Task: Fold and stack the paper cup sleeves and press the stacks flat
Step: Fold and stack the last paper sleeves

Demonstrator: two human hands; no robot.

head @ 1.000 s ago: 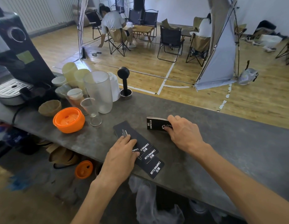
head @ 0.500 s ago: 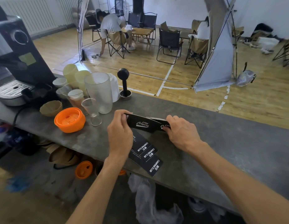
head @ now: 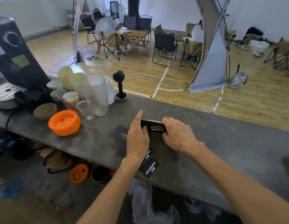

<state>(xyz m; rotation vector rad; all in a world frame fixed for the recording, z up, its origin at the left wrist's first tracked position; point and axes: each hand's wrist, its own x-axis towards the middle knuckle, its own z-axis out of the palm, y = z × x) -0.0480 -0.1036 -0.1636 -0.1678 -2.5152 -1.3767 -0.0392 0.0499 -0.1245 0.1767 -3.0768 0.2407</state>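
A small stack of folded black cup sleeves [head: 155,126] with white lettering lies on the grey counter [head: 221,143]. My right hand [head: 177,135] grips its right end, fingers curled over the top edge. My left hand [head: 138,138] is at the stack's left end with straight fingers touching it, forefinger raised. Several flat black sleeves [head: 149,168] lie fanned out under and in front of my left hand, partly hidden by it; one [head: 119,134] reaches out to the left.
Left of the sleeves stand an orange lid [head: 64,122], a small glass [head: 85,110], a tall frosted cup [head: 95,94], stacked cups, a brown bowl [head: 44,110] and a black tamper [head: 120,85]. A coffee machine [head: 13,62] fills the far left. Seated people and folding chairs are beyond the counter.
My left hand lifted one sleeve off the fanned pile, carried it to the stack under my right hand and laid it there. Its fingers have straightened against the stack's left end.
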